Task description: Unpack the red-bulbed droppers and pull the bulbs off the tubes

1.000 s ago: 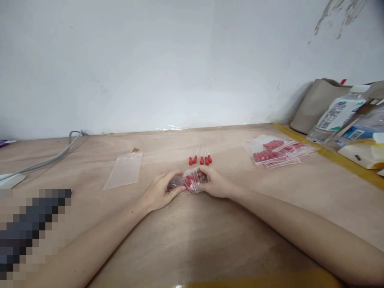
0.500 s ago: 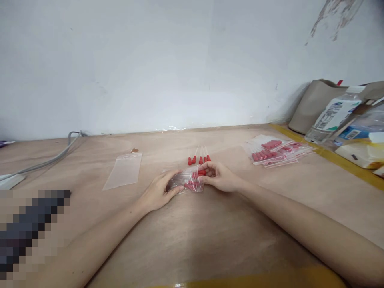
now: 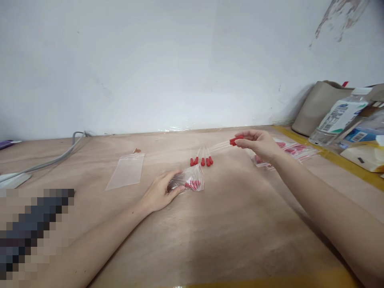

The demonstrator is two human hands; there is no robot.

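My left hand (image 3: 163, 189) is closed on a clear plastic bag (image 3: 199, 172) that lies on the table, its mouth turned to the right. Inside the bag, red dropper bulbs (image 3: 193, 185) show through the film. Over to the right, my right hand (image 3: 255, 145) pinches several droppers (image 3: 235, 141) by their red bulbs, held above the table with their thin clear stems pointing left. Just beyond the bag, several more droppers (image 3: 203, 161) lie in a loose row, red bulbs toward me and clear stems pointing away.
A flat zip bag (image 3: 127, 171) lies to the left. Filled bags (image 3: 295, 149) are piled at the right, partly behind my right hand. Farther right stand a plastic bottle (image 3: 339, 116) and a beige container (image 3: 310, 106). A grey cable (image 3: 57, 156) runs along the left.
My right hand has left the bag and moved right and away from me, carrying several droppers out of it. Fewer red bulbs show in the bag. My left hand stays on it.
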